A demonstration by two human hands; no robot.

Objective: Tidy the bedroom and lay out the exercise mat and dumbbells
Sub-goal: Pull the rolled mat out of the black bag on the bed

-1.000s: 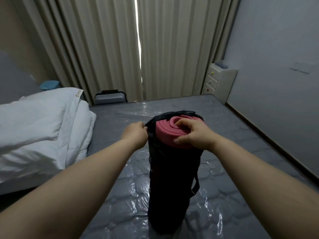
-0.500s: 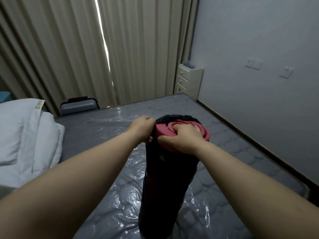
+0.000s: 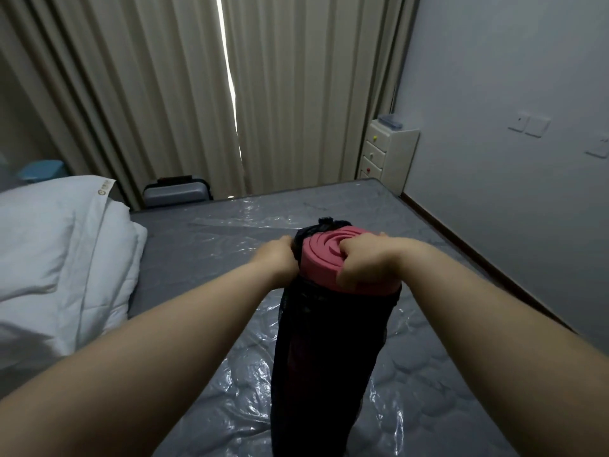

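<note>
- the rolled pink exercise mat stood upright on the mattress, at about 6 o'clock from the gap in the curtains, most of it still inside the dark mesh bag.
- compared with a second earlier, more of the pink roll showed above the bag's mouth; the bag's rim sat lower on the near side, so the mat had begun to come out.
- the right hand had shifted its hold: its fingers were now hooked into the spiral of the roll, clamped on the mat's top edge.
- the left hand, at 9 o'clock of the roll, kept its fingers curled tight on the bag's rim, apparently holding it down.
- the view had also swung back toward the white quilt at 9 o'clock; the small drawer unit stood at 1 o'clock by the wall.
- judged from this, the unbagging was only partly done; the mat was not yet laid out, and no dumbbells were in sight.
</note>
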